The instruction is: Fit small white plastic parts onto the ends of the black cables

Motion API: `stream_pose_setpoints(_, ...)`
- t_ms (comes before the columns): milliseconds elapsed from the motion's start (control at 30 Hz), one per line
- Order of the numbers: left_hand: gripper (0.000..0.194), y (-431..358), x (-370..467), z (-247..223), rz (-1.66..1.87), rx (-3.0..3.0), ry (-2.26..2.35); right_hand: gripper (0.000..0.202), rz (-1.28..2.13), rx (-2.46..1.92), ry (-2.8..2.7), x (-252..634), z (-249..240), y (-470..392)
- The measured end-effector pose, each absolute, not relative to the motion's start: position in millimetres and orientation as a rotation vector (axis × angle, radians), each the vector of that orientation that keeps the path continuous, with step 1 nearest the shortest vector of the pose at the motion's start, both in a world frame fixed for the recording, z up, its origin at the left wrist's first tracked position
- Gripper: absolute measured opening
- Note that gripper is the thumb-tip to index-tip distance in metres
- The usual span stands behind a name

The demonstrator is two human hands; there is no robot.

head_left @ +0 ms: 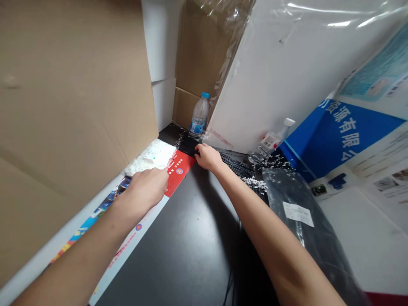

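My left hand (148, 187) is closed in a fist over a colourful printed sheet (176, 170) with a red end. Its fingertips are hidden, so what it holds, if anything, cannot be seen. Just beyond it lies a clear bag of small white pieces (153, 155) with a label. Farther right, my right hand (208, 157) has its fingers curled down at a dark bundle (188, 146), past the sheet's red end. Whether the fingers grip the bundle is unclear. Thin black strings (237, 165) with white ends lie to the right of this hand, on the black table (172, 250).
A blue-capped water bottle (199, 114) stands in the back corner. A white-capped bottle (276, 138) leans at the right, near a dark plastic bag (299, 187) with a paper label. Large cardboard (73, 93) rises at left; a white panel (264, 76) closes the back.
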State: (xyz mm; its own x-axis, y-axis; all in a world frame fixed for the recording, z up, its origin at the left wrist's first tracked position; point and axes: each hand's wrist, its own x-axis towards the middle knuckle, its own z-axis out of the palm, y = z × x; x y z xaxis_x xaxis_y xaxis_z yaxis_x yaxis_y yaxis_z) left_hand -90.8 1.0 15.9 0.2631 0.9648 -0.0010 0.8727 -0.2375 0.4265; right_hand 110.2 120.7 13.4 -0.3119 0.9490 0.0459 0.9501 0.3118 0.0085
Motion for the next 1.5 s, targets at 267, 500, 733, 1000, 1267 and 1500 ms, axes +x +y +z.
stream_pose_setpoints(267,0.015,-2,-70,34,0.142,2.246,1.839,0.023,-0.149,-1.790,-2.514,100,7,127)
stream_pose_setpoints(500,0.017,0,-64,30,0.159,2.323,1.817,0.024,-0.271,-1.705,-2.425,98,10,117)
stream_pose_setpoints(733,0.022,8,-49,16,0.615,2.159,1.429,0.022,-0.086,-1.019,-2.109,106,50,97)
stream_pose_setpoints(1000,0.016,6,-35,11,0.972,1.729,1.049,0.030,-0.416,-0.779,-2.217,116,147,4)
stream_pose_setpoints(1267,0.027,12,-29,-7,1.030,1.267,0.913,0.017,-0.216,-1.379,-2.298,182,68,-28)
stream_pose_setpoints(1500,0.023,8,-27,-12,0.970,1.269,0.889,0.020,0.083,-1.401,-2.244,190,18,-30)
